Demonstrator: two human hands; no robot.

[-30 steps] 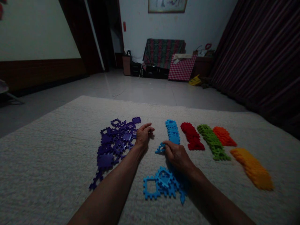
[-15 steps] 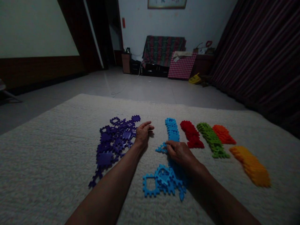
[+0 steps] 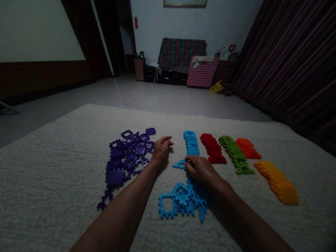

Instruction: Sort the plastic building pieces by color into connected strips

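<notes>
My right hand (image 3: 201, 168) is closed, thumb and curled fingers at the edge of a small light-blue interlocking tile (image 3: 179, 164); the fingers partly cover it. Just beyond lies an overlapping row of light-blue tiles (image 3: 191, 142). Nearer me is a loose heap of light-blue tiles (image 3: 167, 205), some square with open centres, partly hidden under my right forearm. My left hand (image 3: 161, 151) rests on the blanket with fingers loosely spread and nothing visible in them. It borders the wide spread of purple tiles (image 3: 116, 177) on the left.
To the right lie overlapping rows of red tiles (image 3: 213, 148), green tiles (image 3: 236, 154), orange tiles (image 3: 248, 148) and yellow-orange tiles (image 3: 277, 182). Everything sits on a pale blanket (image 3: 65, 150). Beyond are a tiled floor (image 3: 170, 96), a cloth-covered cabinet (image 3: 182, 54) and a dark curtain (image 3: 296, 59).
The view has shifted slightly. Both hands stay in nearly the same places, and the small light-blue tile remains at my right fingertips.
</notes>
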